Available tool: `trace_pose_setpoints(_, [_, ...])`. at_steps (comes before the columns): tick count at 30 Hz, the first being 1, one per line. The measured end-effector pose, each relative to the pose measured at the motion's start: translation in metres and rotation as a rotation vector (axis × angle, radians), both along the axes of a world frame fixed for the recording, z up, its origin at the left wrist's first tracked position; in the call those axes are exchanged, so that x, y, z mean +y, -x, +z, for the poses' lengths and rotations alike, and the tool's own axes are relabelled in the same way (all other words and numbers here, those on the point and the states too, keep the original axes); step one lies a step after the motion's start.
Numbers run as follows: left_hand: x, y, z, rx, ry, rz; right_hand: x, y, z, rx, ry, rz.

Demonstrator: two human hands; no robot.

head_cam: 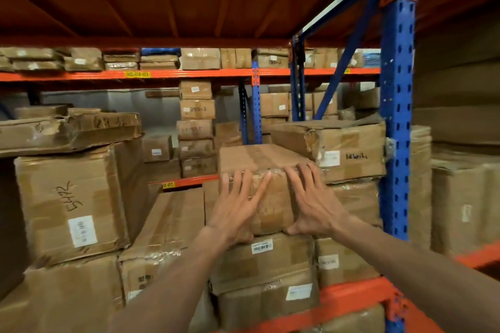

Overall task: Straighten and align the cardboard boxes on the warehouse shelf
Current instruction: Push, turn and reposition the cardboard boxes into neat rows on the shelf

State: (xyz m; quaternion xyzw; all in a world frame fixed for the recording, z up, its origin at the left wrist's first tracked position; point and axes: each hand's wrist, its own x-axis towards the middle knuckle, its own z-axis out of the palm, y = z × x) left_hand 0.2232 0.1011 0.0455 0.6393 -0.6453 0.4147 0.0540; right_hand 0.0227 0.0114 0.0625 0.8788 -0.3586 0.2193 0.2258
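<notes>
Cardboard meets both your palms: your left hand (pixel 236 207) and right hand (pixel 313 201) press flat, fingers spread, against the front of the taped box (pixel 259 159), which sits atop stacked boxes beside the blue upright (pixel 396 116).

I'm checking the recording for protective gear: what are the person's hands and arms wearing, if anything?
Nothing shows on them. The left hand and the right hand are bare, with no gloves and no rings that can be made out. Both forearms are uncovered as far as the frame's bottom edge: no sleeve, watch or wristband is in view. The picture is slightly blurred, so very small items could be missed.
</notes>
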Motion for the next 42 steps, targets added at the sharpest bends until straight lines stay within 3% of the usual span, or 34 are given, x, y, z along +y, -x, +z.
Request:
trace_pose_setpoints(8, [-0.013,0.009,0.008,-0.026,-0.061,-0.026,-0.012,0.017,-0.006,-0.054,0.053,-0.035])
trace_pose_setpoints(16, [-0.02,0.001,0.003,0.05,-0.084,-0.092,-0.02,0.009,-0.017,-0.065,-0.021,-0.059])
trace_pose_setpoints(23, [-0.009,0.017,-0.007,0.086,-0.147,-0.117,-0.019,0.021,-0.027,0.005,0.037,-0.132])
trace_pose_setpoints(27, [0.014,-0.002,0.016,0.105,-0.216,-0.156,-0.014,0.019,-0.005,-0.038,0.022,-0.026])
trace_pose_setpoints(30, [0.045,-0.03,0.03,0.137,-0.023,-0.1,-0.001,-0.004,0.02,-0.074,0.086,0.124])
trace_pose_setpoints(35, [0.123,-0.093,0.058,0.153,0.271,0.165,0.041,-0.081,0.065,-0.076,0.179,0.348])
trace_pose_setpoints(42, [0.214,-0.183,0.111,0.238,0.361,0.417,0.093,-0.21,0.119,-0.073,0.224,0.451])
